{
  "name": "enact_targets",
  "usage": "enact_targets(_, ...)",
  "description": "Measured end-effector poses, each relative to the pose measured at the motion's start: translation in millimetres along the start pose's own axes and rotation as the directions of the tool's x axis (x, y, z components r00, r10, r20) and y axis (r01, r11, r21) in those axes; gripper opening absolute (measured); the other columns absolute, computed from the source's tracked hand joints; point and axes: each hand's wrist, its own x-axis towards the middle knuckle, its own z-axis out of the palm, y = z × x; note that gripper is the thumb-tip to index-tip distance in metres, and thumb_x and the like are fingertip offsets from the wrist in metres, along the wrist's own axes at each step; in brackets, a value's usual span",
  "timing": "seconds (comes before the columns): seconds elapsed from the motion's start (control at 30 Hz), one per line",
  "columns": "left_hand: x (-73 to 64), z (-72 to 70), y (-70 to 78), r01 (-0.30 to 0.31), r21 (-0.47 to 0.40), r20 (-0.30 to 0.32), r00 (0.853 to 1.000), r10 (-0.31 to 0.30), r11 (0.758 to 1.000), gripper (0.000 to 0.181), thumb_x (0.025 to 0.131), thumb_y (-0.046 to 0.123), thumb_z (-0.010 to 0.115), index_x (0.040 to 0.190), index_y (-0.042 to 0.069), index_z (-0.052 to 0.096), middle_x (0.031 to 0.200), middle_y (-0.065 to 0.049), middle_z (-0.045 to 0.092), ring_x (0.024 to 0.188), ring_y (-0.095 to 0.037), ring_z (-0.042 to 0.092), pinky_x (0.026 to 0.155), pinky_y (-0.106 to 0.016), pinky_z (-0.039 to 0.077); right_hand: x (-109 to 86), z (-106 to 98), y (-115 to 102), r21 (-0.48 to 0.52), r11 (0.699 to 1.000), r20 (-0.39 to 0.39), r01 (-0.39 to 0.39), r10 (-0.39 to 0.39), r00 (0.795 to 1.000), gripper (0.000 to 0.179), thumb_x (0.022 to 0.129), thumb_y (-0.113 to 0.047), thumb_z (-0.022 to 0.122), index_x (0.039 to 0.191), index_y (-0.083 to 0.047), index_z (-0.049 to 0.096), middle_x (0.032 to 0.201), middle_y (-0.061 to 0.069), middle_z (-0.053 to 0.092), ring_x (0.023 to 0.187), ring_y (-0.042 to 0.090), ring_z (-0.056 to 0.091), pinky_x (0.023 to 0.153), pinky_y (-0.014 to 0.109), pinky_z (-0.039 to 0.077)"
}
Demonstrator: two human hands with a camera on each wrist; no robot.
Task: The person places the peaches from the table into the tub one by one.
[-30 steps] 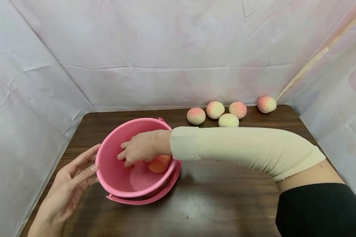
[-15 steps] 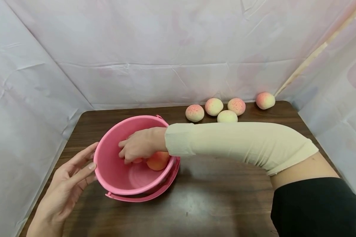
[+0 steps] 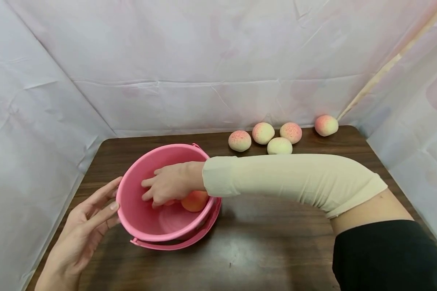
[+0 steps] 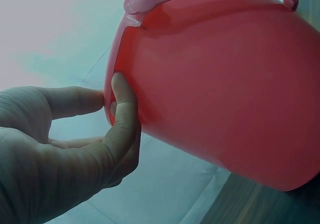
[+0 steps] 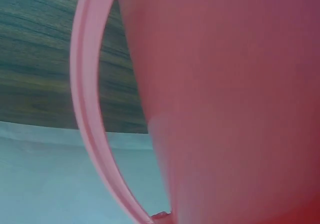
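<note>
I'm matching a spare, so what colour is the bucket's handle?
Pink; the handle shows best in the head view.

Around my right fingers I see a plain pink bucket, and near them an orange fruit. Well apart from these fingers, four cream fruits carry pink blush or speckles; a fifth fruit looks almost wholly cream.
</note>
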Motion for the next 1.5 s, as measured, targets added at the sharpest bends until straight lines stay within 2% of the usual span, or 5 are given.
enact_targets(0.43, 0.5, 1.7, 0.1, -0.013, -0.011, -0.007, 1.0, 0.013, 1.0, 0.058, 0.107, -0.008, 0.04, 0.163, 0.004, 0.031, 0.148, -0.01, 0.053, 0.122, -0.016, 0.067, 0.097, -0.033, 0.062, -1.6, -0.7, -2.2, 0.093, 0.995, 0.009, -0.044, 0.043, 0.999, 0.04, 0.104, -0.022, 0.061, 0.143, -0.031, 0.064, 0.156, 0.0, 0.047, 0.134, 0.02, 0.044, 0.091, 0.026, 0.057)
enact_targets(0.73, 1.2, 1.6, -1.0, -0.018, -0.029, -0.011, 1.0, 0.018, 0.999, 0.058, 0.107, -0.009, 0.04, 0.163, 0.002, 0.031, 0.148, -0.009, 0.053, 0.121, -0.014, 0.068, 0.095, -0.033, 0.063, -2.9, 1.9, -1.3, 0.225, 0.973, 0.023, -0.048, 0.044, 0.999, 0.029, 0.095, -0.005, 0.05, 0.111, -0.018, 0.072, 0.124, -0.001, 0.062, 0.113, 0.018, 0.045, 0.076, 0.025, 0.042)
enact_targets(0.93, 2.3, 0.5, -2.6, -0.029, -0.045, -0.007, 1.0, 0.028, 0.999, 0.058, 0.107, -0.01, 0.039, 0.163, 0.002, 0.03, 0.144, -0.008, 0.056, 0.121, -0.014, 0.068, 0.095, -0.033, 0.063, -2.0, 2.3, -1.1, 0.273, 0.959, 0.065, -0.075, 0.06, 0.996, 0.035, 0.093, -0.003, 0.049, 0.115, -0.019, 0.071, 0.139, -0.002, 0.061, 0.115, 0.018, 0.049, 0.075, 0.024, 0.038)
enact_targets(1.13, 2.8, -0.4, -2.8, -0.031, -0.053, 0.0, 1.0, 0.031, 0.998, 0.058, 0.107, -0.01, 0.039, 0.163, 0.002, 0.03, 0.144, -0.009, 0.057, 0.12, -0.015, 0.069, 0.096, -0.033, 0.063, -4.5, 2.1, -0.6, 0.248, 0.966, 0.044, -0.076, 0.067, 0.997, 0.029, 0.093, -0.004, 0.05, 0.109, -0.017, 0.069, 0.129, -0.001, 0.062, 0.111, 0.018, 0.049, 0.08, 0.026, 0.043)
enact_targets(1.5, 2.1, 0.2, -1.7, -0.02, -0.039, -0.002, 1.0, 0.02, 0.999, 0.058, 0.107, -0.009, 0.039, 0.163, 0.003, 0.03, 0.147, -0.009, 0.054, 0.122, -0.016, 0.068, 0.096, -0.034, 0.062, -18.6, -4.8, -3.3, 0.132, 0.987, -0.071, -0.089, 0.099, 0.993, 0.035, 0.104, -0.025, 0.049, 0.137, -0.024, 0.062, 0.134, -0.002, 0.061, 0.119, 0.019, 0.051, 0.094, 0.036, 0.05)
